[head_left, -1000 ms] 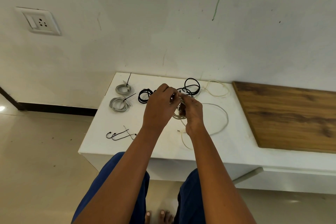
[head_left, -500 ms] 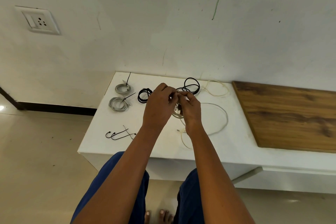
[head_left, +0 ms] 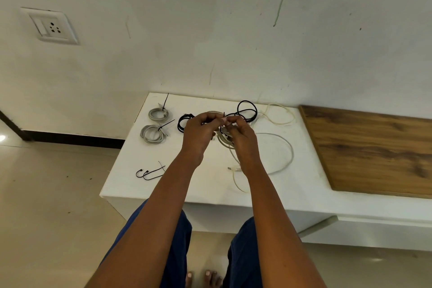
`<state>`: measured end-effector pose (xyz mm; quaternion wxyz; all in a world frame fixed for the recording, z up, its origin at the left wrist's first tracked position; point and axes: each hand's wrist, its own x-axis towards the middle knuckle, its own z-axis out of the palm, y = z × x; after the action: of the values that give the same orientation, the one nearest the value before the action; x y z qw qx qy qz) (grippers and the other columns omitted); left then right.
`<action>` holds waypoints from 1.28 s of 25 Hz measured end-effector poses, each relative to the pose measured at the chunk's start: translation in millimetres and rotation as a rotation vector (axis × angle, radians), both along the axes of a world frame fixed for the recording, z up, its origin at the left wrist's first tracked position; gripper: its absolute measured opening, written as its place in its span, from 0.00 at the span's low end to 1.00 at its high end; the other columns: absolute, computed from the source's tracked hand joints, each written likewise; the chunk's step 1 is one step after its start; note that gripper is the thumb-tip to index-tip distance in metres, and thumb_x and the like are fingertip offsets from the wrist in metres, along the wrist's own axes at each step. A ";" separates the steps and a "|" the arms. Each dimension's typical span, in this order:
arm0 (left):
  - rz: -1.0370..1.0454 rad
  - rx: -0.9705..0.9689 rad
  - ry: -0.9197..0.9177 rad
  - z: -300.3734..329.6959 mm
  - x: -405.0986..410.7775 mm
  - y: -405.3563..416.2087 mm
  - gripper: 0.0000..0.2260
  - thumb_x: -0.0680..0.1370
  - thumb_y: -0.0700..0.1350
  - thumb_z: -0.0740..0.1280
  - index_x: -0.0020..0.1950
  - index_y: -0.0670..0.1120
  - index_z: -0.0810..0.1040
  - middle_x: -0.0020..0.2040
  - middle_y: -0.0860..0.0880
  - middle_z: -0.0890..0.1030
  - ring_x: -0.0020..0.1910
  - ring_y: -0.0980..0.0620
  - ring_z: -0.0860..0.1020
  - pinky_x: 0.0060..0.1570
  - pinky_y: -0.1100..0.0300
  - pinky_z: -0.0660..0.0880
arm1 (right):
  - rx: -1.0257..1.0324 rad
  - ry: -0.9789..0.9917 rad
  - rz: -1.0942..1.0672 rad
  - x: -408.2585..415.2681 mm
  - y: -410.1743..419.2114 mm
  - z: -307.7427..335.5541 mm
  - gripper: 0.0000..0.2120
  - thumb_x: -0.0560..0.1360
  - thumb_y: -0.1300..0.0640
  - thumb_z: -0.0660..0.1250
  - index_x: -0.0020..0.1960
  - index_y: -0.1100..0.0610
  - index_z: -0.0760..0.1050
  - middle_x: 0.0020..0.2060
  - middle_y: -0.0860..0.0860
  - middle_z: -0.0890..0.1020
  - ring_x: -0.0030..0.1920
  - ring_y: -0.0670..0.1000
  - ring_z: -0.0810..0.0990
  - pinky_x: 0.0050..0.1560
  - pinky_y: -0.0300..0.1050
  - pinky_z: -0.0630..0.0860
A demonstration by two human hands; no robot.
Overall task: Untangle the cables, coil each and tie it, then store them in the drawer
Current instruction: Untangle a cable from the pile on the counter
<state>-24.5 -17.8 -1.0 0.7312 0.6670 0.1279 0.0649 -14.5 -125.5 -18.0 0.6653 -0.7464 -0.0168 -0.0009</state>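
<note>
i have both hands up at the centre of the frame over the counter [head_left: 210,194]: the left hand [head_left: 198,133] and right hand [head_left: 240,138] are curled, fingertips meeting, pinching a thin black tie [head_left: 224,116] on the pale coiled cable [head_left: 225,141] that hangs between them. two grey tied coils [head_left: 153,127] sit left of centre, a black cable [head_left: 246,111] lies behind my hands, and a loose white cable [head_left: 278,147] trails right. my worry is that the coil springs open if a pinch slackens before the tie locks, or that its trailing end snags the loose loops. compared with a second ago, my fingertips have closed together and the hands sit slightly higher.
</note>
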 end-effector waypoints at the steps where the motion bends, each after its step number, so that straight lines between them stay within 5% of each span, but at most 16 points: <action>1: -0.019 -0.044 0.021 0.9 -0.7 1.3 0.03 0.74 0.39 0.70 0.43 0.47 0.81 0.37 0.53 0.82 0.38 0.57 0.78 0.43 0.62 0.73 | 0.002 0.005 0.008 0.1 -0.3 0.7 0.05 0.77 0.53 0.63 0.44 0.46 0.76 0.39 0.47 0.81 0.44 0.48 0.80 0.51 0.46 0.75; 4: -0.040 -0.104 0.039 3.1 -1.6 4.6 0.06 0.74 0.38 0.70 0.41 0.49 0.81 0.31 0.58 0.81 0.32 0.65 0.77 0.36 0.68 0.70 | 0.050 0.019 0.027 0.7 0.6 3.3 0.04 0.77 0.54 0.63 0.44 0.49 0.76 0.40 0.49 0.80 0.44 0.47 0.78 0.47 0.39 0.73; 9: -0.034 -0.278 0.087 7.9 -2.8 6.4 0.05 0.72 0.37 0.72 0.41 0.47 0.82 0.31 0.57 0.82 0.29 0.64 0.77 0.40 0.63 0.69 | 0.201 0.012 0.056 -1.3 3.1 8.8 0.09 0.79 0.57 0.60 0.43 0.50 0.76 0.39 0.46 0.80 0.40 0.41 0.78 0.39 0.28 0.72; 15: -0.073 -0.109 0.010 7.9 -4.4 4.1 0.06 0.71 0.34 0.72 0.39 0.46 0.82 0.39 0.51 0.84 0.46 0.51 0.80 0.54 0.56 0.74 | 0.263 0.162 0.009 4.1 -3.6 9.5 0.07 0.77 0.54 0.62 0.40 0.51 0.73 0.34 0.44 0.78 0.33 0.40 0.76 0.36 0.35 0.69; 20: -0.017 -0.304 0.017 13.7 2.4 15.3 0.09 0.74 0.32 0.66 0.41 0.45 0.81 0.33 0.54 0.81 0.35 0.57 0.73 0.38 0.65 0.69 | 0.036 0.249 0.032 3.1 -7.7 -3.6 0.09 0.74 0.60 0.62 0.35 0.54 0.71 0.30 0.47 0.76 0.32 0.45 0.74 0.35 0.36 0.68; 26: -0.028 -0.074 0.058 -6.0 1.2 28.1 0.04 0.73 0.37 0.71 0.47 0.42 0.82 0.37 0.51 0.80 0.38 0.56 0.76 0.46 0.64 0.74 | 0.519 0.404 -0.007 14.1 -20.2 -9.2 0.14 0.78 0.61 0.57 0.34 0.57 0.70 0.19 0.46 0.68 0.20 0.43 0.63 0.21 0.34 0.60; 32: -0.184 0.285 -0.097 -10.9 -0.6 13.6 0.06 0.73 0.42 0.72 0.48 0.51 0.81 0.41 0.55 0.81 0.40 0.55 0.78 0.47 0.65 0.75 | 0.512 0.426 -0.032 15.9 -16.3 -11.9 0.14 0.78 0.60 0.57 0.34 0.57 0.71 0.18 0.46 0.67 0.18 0.43 0.61 0.24 0.35 0.60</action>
<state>-25.2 -4.2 -11.9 0.6373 0.7689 0.0205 0.0474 1.3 -141.8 -29.9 0.8196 -0.5388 0.1351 0.1404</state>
